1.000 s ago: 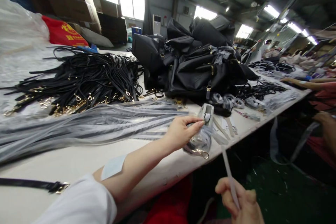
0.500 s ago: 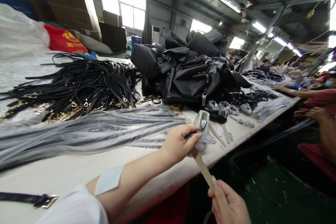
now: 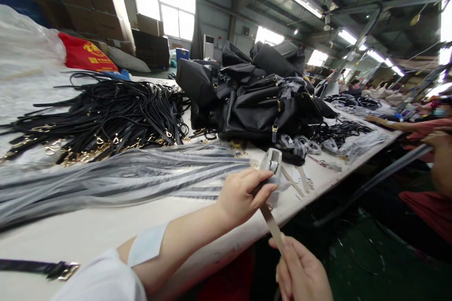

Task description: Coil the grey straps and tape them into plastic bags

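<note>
Close in, the right hand (image 3: 302, 268) pinches a beige strip (image 3: 270, 222) between its fingers, nearer than the tape dispenser (image 3: 271, 161). Just beside the dispenser, the left hand's (image 3: 240, 197) fingers are narrow, their hold unclear. Beyond it, black bags (image 3: 254, 108) heap the surface (image 3: 99, 225).

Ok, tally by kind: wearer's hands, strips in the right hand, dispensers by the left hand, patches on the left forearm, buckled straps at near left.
Left hand and right hand: 2
Beige strip: 1
Tape dispenser: 1
Blue patch: 1
Buckled strap: 1
Total: 6
</note>
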Demonstrator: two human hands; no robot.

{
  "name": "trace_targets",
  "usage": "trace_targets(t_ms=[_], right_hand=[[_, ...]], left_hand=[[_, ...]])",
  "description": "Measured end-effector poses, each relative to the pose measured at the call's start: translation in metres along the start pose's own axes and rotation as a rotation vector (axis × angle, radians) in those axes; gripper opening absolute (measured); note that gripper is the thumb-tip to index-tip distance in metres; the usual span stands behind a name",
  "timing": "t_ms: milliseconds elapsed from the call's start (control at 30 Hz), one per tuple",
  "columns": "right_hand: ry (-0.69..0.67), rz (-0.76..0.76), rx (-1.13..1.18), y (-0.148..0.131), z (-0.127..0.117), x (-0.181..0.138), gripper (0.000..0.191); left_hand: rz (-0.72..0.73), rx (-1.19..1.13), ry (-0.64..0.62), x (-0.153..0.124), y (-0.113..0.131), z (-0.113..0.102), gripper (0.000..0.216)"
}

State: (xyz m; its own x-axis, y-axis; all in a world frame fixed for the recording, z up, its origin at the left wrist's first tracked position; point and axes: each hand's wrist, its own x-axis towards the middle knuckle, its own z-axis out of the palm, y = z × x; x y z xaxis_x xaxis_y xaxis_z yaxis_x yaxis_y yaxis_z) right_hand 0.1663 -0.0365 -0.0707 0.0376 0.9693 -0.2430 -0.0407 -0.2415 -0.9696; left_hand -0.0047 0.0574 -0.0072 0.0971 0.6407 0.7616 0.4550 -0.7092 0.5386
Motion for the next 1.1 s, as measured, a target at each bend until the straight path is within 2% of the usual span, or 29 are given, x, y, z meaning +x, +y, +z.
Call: trace_targets(t_ms=[100,233,300,433,500,567,633,700,767,833,867,1000,1100], right_hand=[[-0.026,-0.065,0.137,-0.003,0.013,0.003,0.050],[0.079,-0.103,0.237,-0.010,0.034,0.005,0.046],[0.117,-0.125,0.303,-0.018,0.043,0.005,0.045],[0.109,-0.190,0.407,-0.030,0.051,0.007,0.042],[0.111,-0.223,0.416,-0.028,0.048,0.010,0.039],[0.097,-0.232,0.385,-0.023,0.041,0.011,0.038],[0.027,-0.216,0.296,-0.017,0.033,0.008,0.043],[-0.008,-0.223,0.181,-0.014,0.028,-0.001,0.043],[0.104,-0.291,0.030,-0.014,0.027,-0.013,0.041],[0.282,-0.421,-0.176,-0.018,0.027,-0.023,0.054],[0.339,-0.503,-0.294,-0.020,0.027,-0.027,0.056],[0.373,-0.811,-0.635,-0.035,0.011,-0.029,0.015],[0.510,-0.962,-0.806,-0.047,-0.009,-0.020,0.015]], left_hand=[[0.017,-0.115,-0.017,-0.012,0.012,0.005,0.021],[-0.037,-0.256,-0.037,-0.027,0.026,0.013,0.017],[-0.126,-0.289,-0.010,-0.029,0.028,0.016,0.012],[-0.341,-0.298,0.019,-0.024,0.026,0.019,0.012],[-0.393,-0.310,-0.017,-0.022,0.026,0.018,0.016],[-0.442,-0.380,-0.105,-0.020,0.027,0.018,0.023],[-0.532,-0.496,-0.196,-0.017,0.027,0.016,0.032],[-0.641,-0.600,-0.232,-0.014,0.026,0.014,0.039],[-0.727,-0.663,-0.222,-0.009,0.023,0.013,0.045],[-0.776,-0.712,-0.222,-0.006,0.021,0.011,0.049],[-0.787,-0.731,-0.225,-0.004,0.020,0.010,0.049],[-0.737,-0.691,-0.259,-0.003,0.023,0.007,0.034],[-0.624,-0.589,-0.359,-0.008,0.030,0.008,0.025]])
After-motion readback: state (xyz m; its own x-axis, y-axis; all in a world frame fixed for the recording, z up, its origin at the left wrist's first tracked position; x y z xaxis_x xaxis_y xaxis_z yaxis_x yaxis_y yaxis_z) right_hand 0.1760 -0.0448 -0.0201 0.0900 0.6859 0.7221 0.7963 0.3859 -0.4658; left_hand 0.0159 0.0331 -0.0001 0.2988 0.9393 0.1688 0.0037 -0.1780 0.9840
